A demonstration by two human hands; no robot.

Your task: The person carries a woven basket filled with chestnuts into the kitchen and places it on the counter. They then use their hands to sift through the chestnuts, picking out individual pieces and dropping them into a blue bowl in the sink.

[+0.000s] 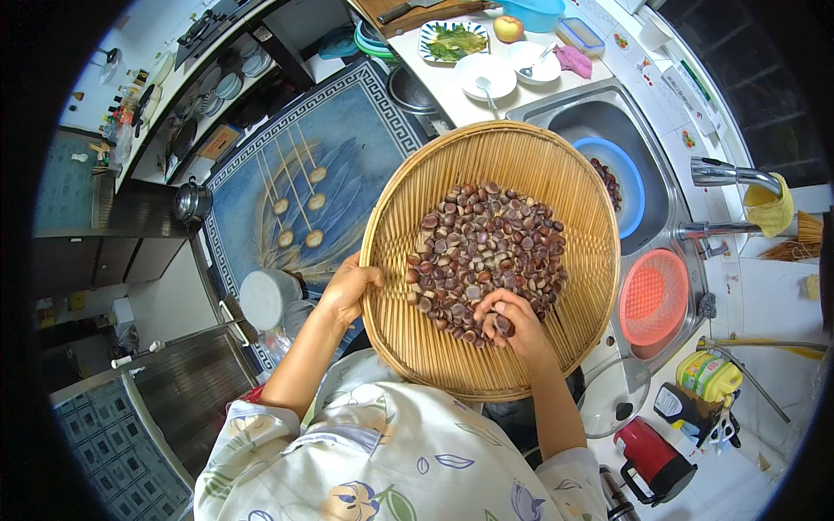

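A round woven bamboo tray (423, 176) spans the middle of the view, in front of my body. My left hand (348, 286) grips its left rim, thumb over the edge. Many brown chestnuts (482, 241) lie spread over the tray's centre. At the near side of the pile, my right hand (518, 322) has its fingers curled around a dark chestnut (503, 325). More chestnuts (606, 182) sit in a blue plastic basin (631, 195) in the sink, partly hidden behind the tray.
The steel sink (599, 107) holds a red plastic colander (655, 296) too, with a faucet (723, 229) beside it. White bowls (485, 75), a plate of leafy greens (454, 40) and an apple (508, 28) stand on the far counter. A glass lid (612, 397) and a red kettle (651, 456) are at right.
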